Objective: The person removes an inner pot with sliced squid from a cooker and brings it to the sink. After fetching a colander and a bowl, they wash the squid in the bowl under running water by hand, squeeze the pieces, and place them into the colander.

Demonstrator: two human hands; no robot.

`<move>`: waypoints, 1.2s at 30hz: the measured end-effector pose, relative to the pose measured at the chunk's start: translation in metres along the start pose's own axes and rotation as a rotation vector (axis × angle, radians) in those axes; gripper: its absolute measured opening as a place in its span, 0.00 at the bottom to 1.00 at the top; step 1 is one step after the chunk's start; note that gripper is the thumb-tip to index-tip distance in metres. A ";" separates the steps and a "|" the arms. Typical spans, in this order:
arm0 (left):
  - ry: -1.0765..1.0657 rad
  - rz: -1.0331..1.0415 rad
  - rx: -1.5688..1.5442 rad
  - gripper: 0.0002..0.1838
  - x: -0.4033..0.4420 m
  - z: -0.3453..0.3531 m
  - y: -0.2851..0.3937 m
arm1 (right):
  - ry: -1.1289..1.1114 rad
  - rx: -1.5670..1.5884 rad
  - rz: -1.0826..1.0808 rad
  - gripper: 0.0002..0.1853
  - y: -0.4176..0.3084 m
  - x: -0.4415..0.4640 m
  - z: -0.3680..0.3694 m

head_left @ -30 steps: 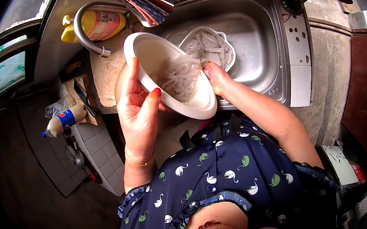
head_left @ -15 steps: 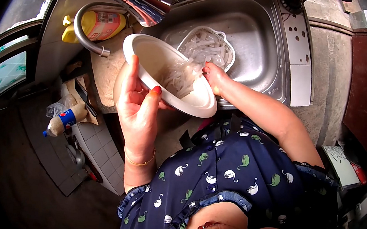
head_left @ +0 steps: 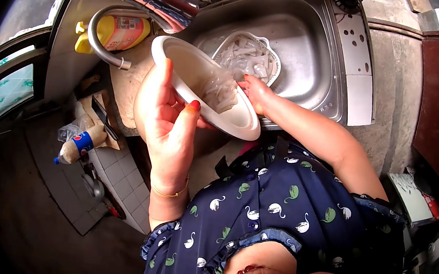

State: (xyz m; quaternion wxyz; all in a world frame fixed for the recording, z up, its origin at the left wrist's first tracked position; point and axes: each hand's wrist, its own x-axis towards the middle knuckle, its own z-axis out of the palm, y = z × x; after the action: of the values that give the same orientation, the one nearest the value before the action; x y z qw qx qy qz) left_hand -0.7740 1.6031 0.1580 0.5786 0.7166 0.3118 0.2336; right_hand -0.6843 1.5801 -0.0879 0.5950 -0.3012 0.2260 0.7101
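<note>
A white bowl [head_left: 184,65] hangs tilted at the sink's near left edge, my left hand [head_left: 171,110] wrapped round its near side with the thumb over the rim. Pale translucent strips [head_left: 220,95] lie in its lower part and reach its far right rim. Beside that rim is my right hand [head_left: 256,92], its fingers partly hidden against the strips, so its grip is unclear. Just beyond, a white basket [head_left: 277,68] full of similar pale strips [head_left: 247,58] rests in the metal sink [head_left: 305,49].
A chrome faucet head [head_left: 171,12] juts in from the upper left. Below it a curved metal pipe [head_left: 97,44] passes in front of a yellow bottle [head_left: 117,32]. A blue-labelled plastic bottle [head_left: 82,143] and a dark-handled knife [head_left: 105,118] are at the lower left.
Fewer strips remain in the bowl, and more lie in the basket. The bowl is tipped slightly more, and my right hand has shifted a little at its rim.
</note>
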 end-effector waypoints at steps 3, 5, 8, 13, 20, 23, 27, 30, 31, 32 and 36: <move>-0.009 0.008 0.007 0.30 0.002 0.000 -0.001 | -0.040 0.031 -0.005 0.25 -0.002 -0.007 0.003; -0.015 0.018 0.000 0.30 0.001 -0.003 -0.004 | -0.076 0.055 -0.034 0.24 -0.001 -0.010 0.007; -0.009 0.003 -0.017 0.30 0.001 0.000 -0.002 | -0.129 0.081 -0.059 0.23 -0.001 -0.009 0.005; 0.003 -0.016 -0.046 0.31 0.000 0.001 -0.001 | -0.059 0.021 -0.058 0.25 0.000 0.000 0.005; -0.026 -0.041 -0.029 0.32 -0.001 -0.005 -0.002 | 0.017 0.006 0.012 0.27 -0.002 -0.004 0.005; -0.001 0.001 0.003 0.31 -0.004 0.002 0.000 | 0.007 0.007 0.024 0.27 -0.002 -0.006 0.008; 0.028 0.088 0.054 0.30 -0.007 0.000 -0.007 | -0.100 -0.001 0.020 0.25 0.004 -0.016 0.017; 0.073 0.151 0.086 0.29 -0.005 -0.006 -0.007 | -0.237 -0.068 -0.050 0.21 0.017 0.001 0.005; 0.101 0.134 0.049 0.29 -0.007 -0.009 -0.005 | -0.282 -0.102 -0.085 0.19 0.018 -0.001 0.008; 0.131 0.109 0.043 0.29 -0.010 -0.013 -0.002 | -0.258 -0.161 -0.141 0.17 0.019 -0.004 0.009; 0.279 0.095 0.123 0.30 -0.017 -0.025 -0.001 | -0.252 -0.451 -0.281 0.13 0.026 0.000 -0.003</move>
State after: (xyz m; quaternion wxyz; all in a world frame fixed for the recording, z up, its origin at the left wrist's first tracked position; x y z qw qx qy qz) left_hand -0.8036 1.6083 0.1630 0.4729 0.7252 0.3685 0.3387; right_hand -0.7097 1.5728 -0.0912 0.6289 -0.3633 -0.0569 0.6850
